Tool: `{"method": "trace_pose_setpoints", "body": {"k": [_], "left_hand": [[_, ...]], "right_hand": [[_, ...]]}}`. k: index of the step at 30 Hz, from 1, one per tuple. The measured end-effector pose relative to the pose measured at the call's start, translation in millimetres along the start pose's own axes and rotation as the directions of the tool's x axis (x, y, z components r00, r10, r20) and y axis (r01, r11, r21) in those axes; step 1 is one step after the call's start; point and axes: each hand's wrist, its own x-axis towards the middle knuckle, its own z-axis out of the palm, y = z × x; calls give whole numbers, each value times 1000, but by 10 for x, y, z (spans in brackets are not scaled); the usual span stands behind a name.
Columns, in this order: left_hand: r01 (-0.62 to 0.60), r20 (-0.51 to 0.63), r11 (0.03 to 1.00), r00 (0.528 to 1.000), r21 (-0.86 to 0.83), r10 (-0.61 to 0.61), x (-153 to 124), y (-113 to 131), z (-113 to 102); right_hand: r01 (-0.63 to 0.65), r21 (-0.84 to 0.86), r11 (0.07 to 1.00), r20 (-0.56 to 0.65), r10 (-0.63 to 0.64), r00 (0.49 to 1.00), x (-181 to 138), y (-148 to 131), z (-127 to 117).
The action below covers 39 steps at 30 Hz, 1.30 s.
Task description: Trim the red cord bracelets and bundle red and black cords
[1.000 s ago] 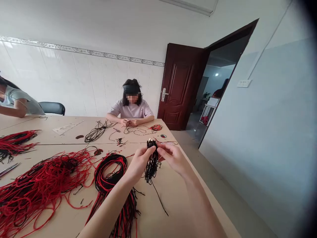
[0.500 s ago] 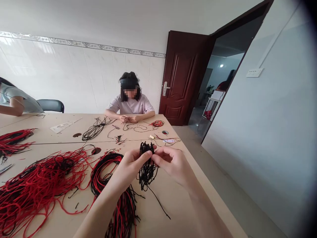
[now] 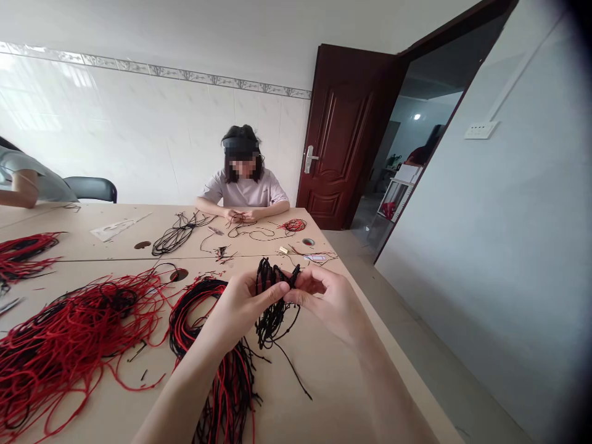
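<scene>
A looped bundle of black knotted cord [image 3: 271, 317] is held up over the table in front of me. My left hand [image 3: 252, 299] grips it, thumb laid across the loops and fingers behind. With thumb and fingers my right hand [image 3: 321, 296] pinches some strands at the bundle's upper right. One loose cord end trails down to the right below it. Just left of the bundle, partly behind my left forearm, lies a hank of red and black cords [image 3: 226, 394]. Farther left spreads a tangled heap of red and black cord [image 3: 87, 333].
Across the table [image 3: 333, 382] a person [image 3: 243, 185] handles thin cord; another person [image 3: 23, 176] sits far left. Black cord loops [image 3: 178, 234], a tape roll [image 3: 308, 242] and a small red coil [image 3: 295, 225] lie on the far half. The right table edge is close to my right forearm.
The strands pinched by my right hand have been drawn to the right, away from the rest of the bundle, so the top loops spread apart. The view has tilted slightly.
</scene>
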Motion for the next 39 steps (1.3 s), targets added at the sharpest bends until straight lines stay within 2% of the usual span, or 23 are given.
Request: {"method": "trace_pose_setpoints", "body": {"k": [5,11,18,27,31,39], "left_hand": [[53,62,996,997,-76,-48,-10,-52,-24],[112,24,977,994,-183,-109,7,-62,40],[57,-52,980,996,-188,-68,20,-34,93],[55,-49,975,997,-217,-67,0,-59,91],[66,-70,951,993,-303,-91,11,-80,87],[69,-70,920,992,-386,-104,16,-71,98]], "right_hand": [[-10,42,999,26,9,1000,-21,-19,9],[8,123,992,53,-15,999,-33,4,-23],[-2,168,986,72,-11,997,-48,-16,-23],[-34,213,976,103,12,995,-53,-37,-42],[-50,172,984,108,32,994,-56,-27,-38],[-80,137,987,221,49,974,-87,-26,-27]]}}
